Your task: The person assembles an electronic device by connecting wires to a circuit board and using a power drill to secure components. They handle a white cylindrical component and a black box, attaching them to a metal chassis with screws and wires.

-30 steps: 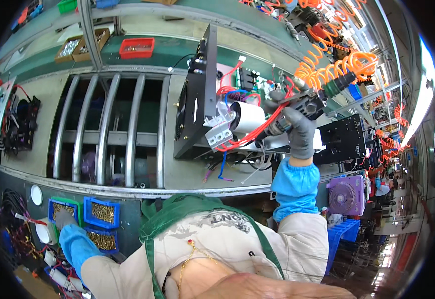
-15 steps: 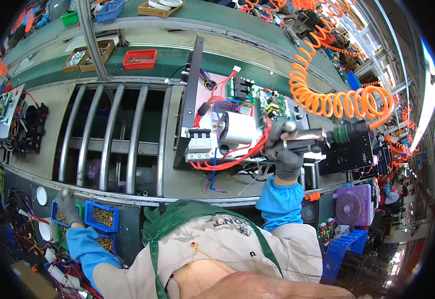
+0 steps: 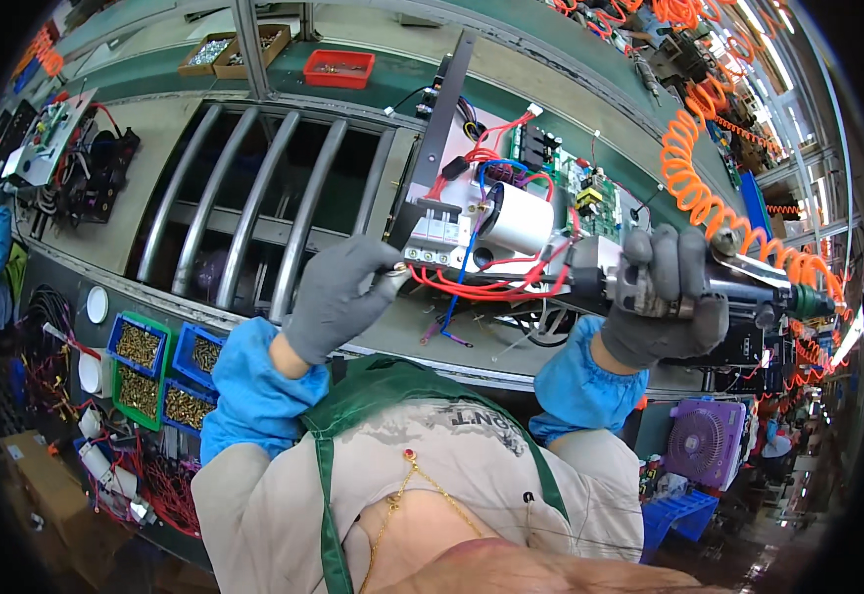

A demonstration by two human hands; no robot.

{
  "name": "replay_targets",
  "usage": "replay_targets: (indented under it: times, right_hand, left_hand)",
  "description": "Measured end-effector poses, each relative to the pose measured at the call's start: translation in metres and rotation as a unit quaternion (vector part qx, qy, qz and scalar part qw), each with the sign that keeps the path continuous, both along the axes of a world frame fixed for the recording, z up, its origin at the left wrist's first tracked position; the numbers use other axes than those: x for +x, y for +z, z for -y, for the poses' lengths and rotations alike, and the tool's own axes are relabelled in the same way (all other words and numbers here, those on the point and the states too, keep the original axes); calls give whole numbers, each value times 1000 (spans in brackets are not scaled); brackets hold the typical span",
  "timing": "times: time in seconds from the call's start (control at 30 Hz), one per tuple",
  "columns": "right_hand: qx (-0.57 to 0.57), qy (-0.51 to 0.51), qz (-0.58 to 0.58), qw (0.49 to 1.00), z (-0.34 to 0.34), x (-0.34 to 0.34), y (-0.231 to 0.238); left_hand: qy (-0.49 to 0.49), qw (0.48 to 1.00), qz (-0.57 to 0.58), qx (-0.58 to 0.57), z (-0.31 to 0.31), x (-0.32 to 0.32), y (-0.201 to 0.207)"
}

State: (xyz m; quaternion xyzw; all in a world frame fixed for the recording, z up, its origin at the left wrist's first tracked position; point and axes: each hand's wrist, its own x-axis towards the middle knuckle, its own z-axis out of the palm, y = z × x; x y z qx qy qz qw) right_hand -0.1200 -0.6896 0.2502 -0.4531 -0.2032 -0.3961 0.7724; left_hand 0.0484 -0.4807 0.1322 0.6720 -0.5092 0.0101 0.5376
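My left hand (image 3: 338, 302), gloved in grey, pinches a small metal screw (image 3: 399, 268) between thumb and forefinger. It is close beside the white breaker block (image 3: 437, 236) on an opened electrical unit. Thick red wires (image 3: 491, 291) loop out from the front of that block. My right hand (image 3: 665, 302) is wrapped round a pneumatic screwdriver (image 3: 749, 282), held level at the unit's right side. Inside the unit are a white cylinder (image 3: 521, 220) and a green circuit board (image 3: 595, 203). A loose blue wire (image 3: 460, 287) hangs over the front edge.
Blue and green bins (image 3: 139, 392) of brass-coloured screws stand at the left. Metal rollers (image 3: 254, 203) lie left of the unit. A coiled orange air hose (image 3: 694, 178) hangs at the right. Beyond the rollers is a red tray (image 3: 339, 69); a purple fan (image 3: 701, 444) sits at lower right.
My left hand has moved from the screw bins up to the breaker block and now pinches a screw. My right hand has moved right with the screwdriver. The view has shifted left.
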Motion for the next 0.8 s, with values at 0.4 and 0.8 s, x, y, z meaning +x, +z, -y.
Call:
replay_targets:
  times: [0.4, 0.8]
  right_hand:
    - [25, 60, -18, 998, -10, 32, -22]
    - [23, 29, -21, 999, -20, 34, -16]
  left_hand:
    - [-8, 999, 41, 27, 2, -13, 10]
    - [39, 993, 99, 59, 8, -12, 16]
